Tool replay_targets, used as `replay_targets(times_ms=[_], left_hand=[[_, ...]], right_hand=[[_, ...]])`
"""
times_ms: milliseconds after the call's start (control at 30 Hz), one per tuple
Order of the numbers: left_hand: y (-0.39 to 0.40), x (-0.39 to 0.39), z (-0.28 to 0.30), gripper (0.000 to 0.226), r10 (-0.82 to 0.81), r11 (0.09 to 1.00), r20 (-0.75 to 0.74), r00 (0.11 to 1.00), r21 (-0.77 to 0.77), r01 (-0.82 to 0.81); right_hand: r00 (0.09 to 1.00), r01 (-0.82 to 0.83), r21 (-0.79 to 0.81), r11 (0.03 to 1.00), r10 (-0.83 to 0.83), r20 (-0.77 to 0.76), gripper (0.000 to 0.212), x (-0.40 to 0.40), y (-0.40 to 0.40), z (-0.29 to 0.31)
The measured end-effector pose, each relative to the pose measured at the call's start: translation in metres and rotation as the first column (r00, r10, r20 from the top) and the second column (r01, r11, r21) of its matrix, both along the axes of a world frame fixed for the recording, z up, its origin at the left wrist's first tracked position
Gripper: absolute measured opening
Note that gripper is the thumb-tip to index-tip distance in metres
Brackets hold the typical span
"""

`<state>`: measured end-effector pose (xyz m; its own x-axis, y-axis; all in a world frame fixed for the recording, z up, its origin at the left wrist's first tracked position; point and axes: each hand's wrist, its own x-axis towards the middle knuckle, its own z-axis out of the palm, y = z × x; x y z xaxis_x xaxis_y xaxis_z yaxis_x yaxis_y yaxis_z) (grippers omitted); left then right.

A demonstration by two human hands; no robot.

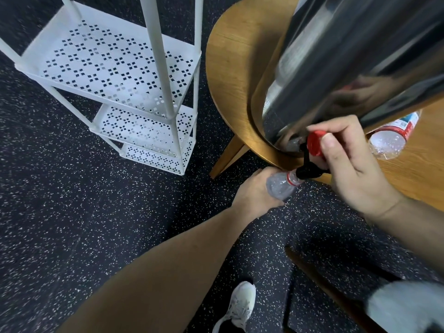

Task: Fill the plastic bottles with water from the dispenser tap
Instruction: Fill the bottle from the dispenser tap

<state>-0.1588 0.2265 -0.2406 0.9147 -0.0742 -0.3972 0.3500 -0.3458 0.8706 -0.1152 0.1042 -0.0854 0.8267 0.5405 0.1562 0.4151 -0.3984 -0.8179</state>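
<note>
Your left hand [254, 191] grips the bottle [283, 185] under the black tap [308, 170] at 5 o'clock from the dispenser [348, 56], your right hand [346, 159] pinches the red lever [316, 143]; if the mouth slips aside, water may spill on the floor [72, 212]

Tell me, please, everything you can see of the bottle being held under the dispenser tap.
The clear plastic bottle is uncapped, with a red ring round its neck. It looks crinkled, and any water level cannot be told. It is tilted, its mouth up against the black tap spout, beyond the wooden table's edge, above the speckled floor. The left hand grips its body from below; the right hand touches only the red tap handle.
</note>
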Motion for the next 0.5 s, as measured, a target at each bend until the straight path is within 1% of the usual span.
replay_targets(times_ms=[133,200,333,400,500], left_hand=[[0.002,-0.001,-0.002,0.07,0.018,0.999,-0.004,1.0,-0.029,-0.019],[0.003,-0.004,-0.003,0.073,0.004,0.999,-0.011,1.0,-0.032,-0.004],[0.007,-0.016,-0.007,0.078,-0.03,0.999,-0.053,0.998,-0.021,0.029],[0.012,-0.026,-0.009,0.078,-0.043,0.999,-0.066,0.997,-0.028,0.042],[0.021,-0.04,-0.008,0.072,-0.08,0.996,-0.056,0.995,-0.033,0.078]], right_hand=[[1.0,-0.028,0.023,0.999,0.028,-0.004,0.017,-0.002,0.002,0.005],[0.998,-0.036,-0.01,0.999,0.036,0.053,0.018,-0.002,0.001,0.008],[0.978,0.001,-0.051,0.999,0.009,0.207,0.024,-0.002,-0.013,0.012],[0.964,-0.031,-0.094,0.995,0.055,0.261,0.025,-0.005,-0.022,0.013],[0.924,-0.139,-0.236,0.962,0.212,0.319,0.033,-0.013,-0.032,0.013]])
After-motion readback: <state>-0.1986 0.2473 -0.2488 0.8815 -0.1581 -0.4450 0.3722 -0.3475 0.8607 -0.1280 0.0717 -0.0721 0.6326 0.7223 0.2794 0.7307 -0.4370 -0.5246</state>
